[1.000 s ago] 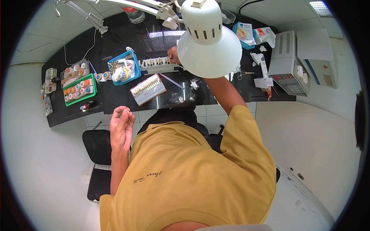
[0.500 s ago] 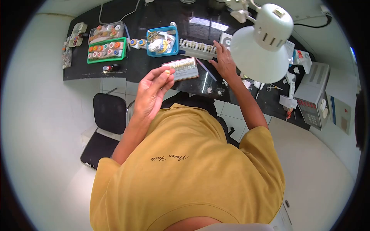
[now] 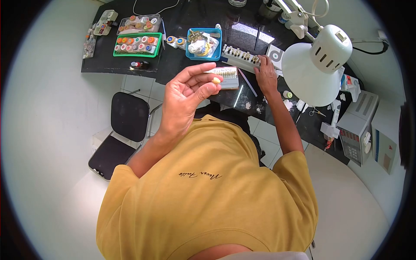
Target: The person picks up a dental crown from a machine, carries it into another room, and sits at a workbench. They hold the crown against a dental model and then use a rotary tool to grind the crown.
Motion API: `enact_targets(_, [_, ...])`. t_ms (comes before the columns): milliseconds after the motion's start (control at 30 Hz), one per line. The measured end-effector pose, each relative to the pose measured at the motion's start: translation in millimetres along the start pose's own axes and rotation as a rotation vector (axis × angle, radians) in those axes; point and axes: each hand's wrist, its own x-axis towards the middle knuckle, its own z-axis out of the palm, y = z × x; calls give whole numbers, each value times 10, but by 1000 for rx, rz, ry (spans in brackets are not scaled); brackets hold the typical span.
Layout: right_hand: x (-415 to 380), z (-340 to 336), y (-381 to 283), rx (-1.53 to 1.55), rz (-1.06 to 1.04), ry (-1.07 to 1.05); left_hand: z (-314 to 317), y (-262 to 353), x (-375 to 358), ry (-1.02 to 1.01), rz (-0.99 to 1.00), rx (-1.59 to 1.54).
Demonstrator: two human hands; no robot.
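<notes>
My left hand [image 3: 184, 97] is raised over the desk's front edge, pinching a small yellowish dental crown [image 3: 216, 80] between thumb and fingers, with the index finger stretched above it. My right hand [image 3: 267, 79] reaches to the right end of a tooth shade guide [image 3: 237, 55], a pale rack with a row of tooth-shaped tabs. Its thumb and fingers close around that end; whether they grip a single tab is hidden. Partly behind my left hand lies a flat case of tooth samples [image 3: 229, 81].
A blue tray [image 3: 189, 52] of odds and ends stands behind the case. Farther left are a green basket of capped jars [image 3: 135, 47] and a dark bottle [image 3: 141, 65]. The white lamp [image 3: 310, 73] hangs beside my right forearm. Scissors [image 3: 317, 112] lie by a boxy machine [image 3: 357, 125].
The view has shifted, so the desk appears farther right. My left hand has turned with the crown, its index finger now extended. My right hand's fingers have drawn together at the shade guide's end.
</notes>
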Motion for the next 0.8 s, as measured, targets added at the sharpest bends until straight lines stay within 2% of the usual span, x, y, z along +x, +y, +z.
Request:
enact_targets(200, [16,22,23,-69,15,-31,35,90,-40,-7,71,71])
enact_targets(300, [-34,-16,-67,-71,28,32,58,122,-65,-23,124,128])
enact_targets(367, [-102,-108,-188,-57,-40,180,79,155,-91,-30,153,164])
enact_targets(467, [-310,-192,-315,-30,-55,234,112,190,-120,-50,173,178])
enact_targets(600, [-749,-214,-434,54,-28,176,154,165,-131,-54,253,270])
enact_targets(667, [-989,-241,-491,164,49,113,189,140,-123,-63,281,298])
enact_targets(800, [-1397,-370,-465,196,128,89,313,47,-90,-95,353,394])
